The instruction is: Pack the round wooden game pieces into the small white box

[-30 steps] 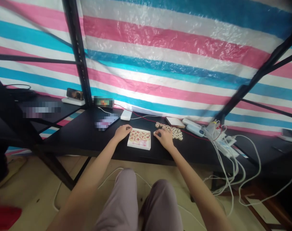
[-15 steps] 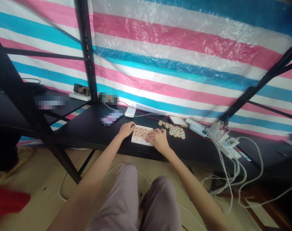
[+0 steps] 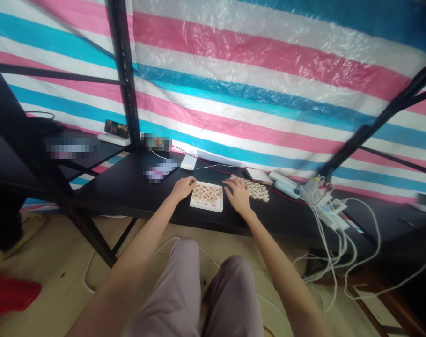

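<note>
A shallow white box (image 3: 206, 207) lies on the black table, holding several round Chinese chess pieces (image 3: 204, 191) with red characters, set in rows. At the box's upper left corner, my left hand (image 3: 183, 188) has its curled fingers closed on the edge. My right hand (image 3: 238, 193) is off the box, to its right, with the fingers stretched out and apart over the table. Its fingertips are close to a loose group of more chess pieces (image 3: 258, 191), part of which the hand hides. I see nothing in the right hand.
Behind the pieces lies a flat pale box (image 3: 258, 176). A power strip (image 3: 327, 208) with tangled white cables stands at the right. A white device (image 3: 189, 162) and a phone (image 3: 161, 170) lie behind my left hand. Black metal posts (image 3: 126, 93) frame the table.
My right hand has left the pieces in the white box and moved right, opening its fingers beside the loose pieces. My left hand stays at the box's corner.
</note>
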Motion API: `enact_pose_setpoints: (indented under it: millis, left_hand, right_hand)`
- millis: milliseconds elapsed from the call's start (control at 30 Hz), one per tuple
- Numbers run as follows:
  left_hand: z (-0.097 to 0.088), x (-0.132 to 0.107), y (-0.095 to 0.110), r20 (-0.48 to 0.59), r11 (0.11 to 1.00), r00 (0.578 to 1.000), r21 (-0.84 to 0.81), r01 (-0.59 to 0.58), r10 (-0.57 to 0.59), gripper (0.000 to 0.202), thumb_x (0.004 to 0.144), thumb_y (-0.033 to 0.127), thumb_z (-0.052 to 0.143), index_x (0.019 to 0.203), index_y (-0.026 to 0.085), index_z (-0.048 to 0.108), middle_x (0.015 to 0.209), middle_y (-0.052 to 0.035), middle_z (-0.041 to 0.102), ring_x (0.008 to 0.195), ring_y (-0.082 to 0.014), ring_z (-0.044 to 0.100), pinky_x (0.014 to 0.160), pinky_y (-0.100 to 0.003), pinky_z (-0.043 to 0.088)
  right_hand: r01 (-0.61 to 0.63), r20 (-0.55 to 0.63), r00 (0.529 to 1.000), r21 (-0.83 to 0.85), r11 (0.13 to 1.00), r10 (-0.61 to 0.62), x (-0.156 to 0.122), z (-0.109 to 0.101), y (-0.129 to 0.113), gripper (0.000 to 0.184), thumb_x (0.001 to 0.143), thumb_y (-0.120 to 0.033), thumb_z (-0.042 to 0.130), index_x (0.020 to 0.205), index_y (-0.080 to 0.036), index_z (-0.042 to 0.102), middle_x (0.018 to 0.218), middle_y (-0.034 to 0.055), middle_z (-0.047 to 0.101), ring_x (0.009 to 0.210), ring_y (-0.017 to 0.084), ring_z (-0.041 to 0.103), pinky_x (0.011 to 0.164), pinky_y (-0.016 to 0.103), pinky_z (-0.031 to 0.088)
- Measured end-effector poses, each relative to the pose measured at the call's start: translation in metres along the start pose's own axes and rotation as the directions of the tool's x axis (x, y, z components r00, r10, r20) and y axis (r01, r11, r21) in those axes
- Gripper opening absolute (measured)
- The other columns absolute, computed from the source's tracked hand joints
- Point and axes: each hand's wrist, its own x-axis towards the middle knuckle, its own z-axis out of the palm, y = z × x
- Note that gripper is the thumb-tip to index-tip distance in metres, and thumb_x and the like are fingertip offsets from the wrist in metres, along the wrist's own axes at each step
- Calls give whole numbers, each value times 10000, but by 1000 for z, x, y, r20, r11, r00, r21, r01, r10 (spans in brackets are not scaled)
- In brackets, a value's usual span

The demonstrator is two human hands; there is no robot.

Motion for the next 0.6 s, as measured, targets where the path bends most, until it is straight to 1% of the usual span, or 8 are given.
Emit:
enact_pose_setpoints:
  millis: [67, 133, 167, 233, 333, 400, 500, 600]
  left_hand:
    - [0, 0, -1, -3, 1000, 1000, 3, -7, 7, 238, 837, 309, 422, 944, 205, 607, 807, -15, 647, 756, -167, 577, 641, -239, 363]
    - [0, 1, -2, -2, 1000, 1000, 6, -5, 5, 242, 835, 310, 420, 947, 208, 609, 808, -16, 645, 753, -166, 580, 645, -238, 368]
    - [0, 1, -2, 0, 1000, 1000, 7, -4, 4, 245, 836, 312, 418, 949, 210, 610, 810, -17, 645, 755, -166, 581, 647, -238, 371]
    - [-1, 2, -2, 6, 1000, 1000, 4, -4, 4, 249, 837, 314, 414, 954, 213, 609, 816, -16, 647, 759, -167, 584, 647, -239, 374]
    - [-1, 2, -1, 3, 1000, 1000, 3, 1, -1, 246, 839, 317, 416, 954, 213, 607, 815, -13, 648, 765, -169, 586, 644, -242, 372]
    - [-1, 2, -1, 0, 1000, 1000, 5, 4, -4, 242, 839, 318, 418, 952, 214, 606, 807, -11, 646, 763, -171, 584, 640, -245, 369]
    - [-1, 2, -2, 2, 1000, 1000, 6, 2, -2, 239, 837, 318, 422, 948, 214, 607, 794, -11, 644, 753, -169, 584, 631, -245, 366]
    - [0, 2, -3, -1, 1000, 1000, 3, 0, 0, 235, 834, 311, 425, 944, 213, 609, 795, -11, 645, 753, -167, 586, 628, -243, 368]
  right_hand:
    - [-79, 0, 997, -73, 994, 79, 11, 14, 18, 341, 894, -309, 394, 1201, -252, 530, 1275, 68, 500, 1121, 248, 402, 876, 409, 262]
    - [-117, 46, 991, -128, 985, 124, 18, 27, 33, 359, 882, -305, 407, 1221, -240, 510, 1303, 78, 475, 1162, 262, 373, 897, 436, 256]
    - [-129, 63, 988, -147, 981, 140, 20, 32, 39, 356, 881, -306, 408, 1214, -242, 514, 1305, 77, 475, 1177, 265, 361, 909, 451, 249]
    - [-136, 57, 987, -173, 975, 148, 20, 39, 45, 320, 880, -304, 406, 1159, -251, 554, 1299, 65, 481, 1194, 264, 346, 939, 474, 222]
    - [-78, 19, 996, -181, 980, 83, 16, 40, 46, 260, 880, -294, 405, 1008, -243, 626, 1289, 52, 489, 1190, 253, 352, 975, 480, 174]
    - [-22, 16, 1000, -169, 985, 25, 12, 37, 45, 257, 885, -291, 393, 970, -237, 630, 1268, 53, 508, 1175, 246, 368, 984, 476, 159]
    - [3, 6, 1000, -158, 987, -2, 10, 35, 44, 271, 881, -282, 396, 1073, -237, 581, 1237, 64, 530, 1132, 237, 401, 974, 458, 181]
    - [-46, 6, 999, -166, 985, 48, 13, 38, 45, 348, 865, -292, 425, 1190, -207, 513, 1242, 90, 517, 1085, 246, 423, 929, 439, 240]
